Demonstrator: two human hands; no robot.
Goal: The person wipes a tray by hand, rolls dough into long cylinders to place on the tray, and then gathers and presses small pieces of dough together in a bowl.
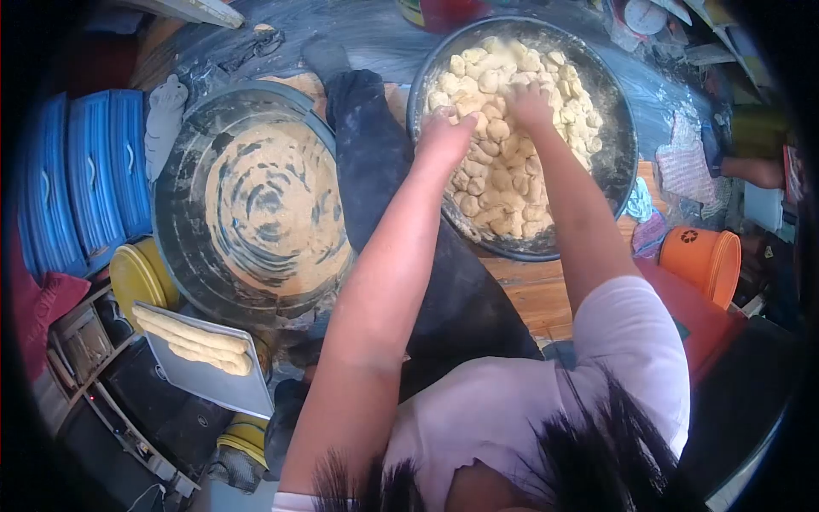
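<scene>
A wide dark basin (627, 162) holds a heap of pale, floured dough pieces (503, 183), rounded and lumpy. Over the heap's left side is my left hand (445, 136), its thumb and fingers curled around a dough piece at the basin's edge. Farther in, my right hand (531, 104) rests on the dough pieces near the top middle, fingers spread and bent down among them; their tips are partly hidden. To the left, beyond my dark-trousered leg (371, 145), stands a second dark basin (183, 183) with swirls of flour (273, 200) over its bottom.
A tray (200, 371) with long dough strips (192, 337) sits at lower left, beside a yellow bucket (141, 277). Blue drawers (90, 179) stand at far left. An orange bucket (701, 263) is at right, near another person's arm or leg (755, 173).
</scene>
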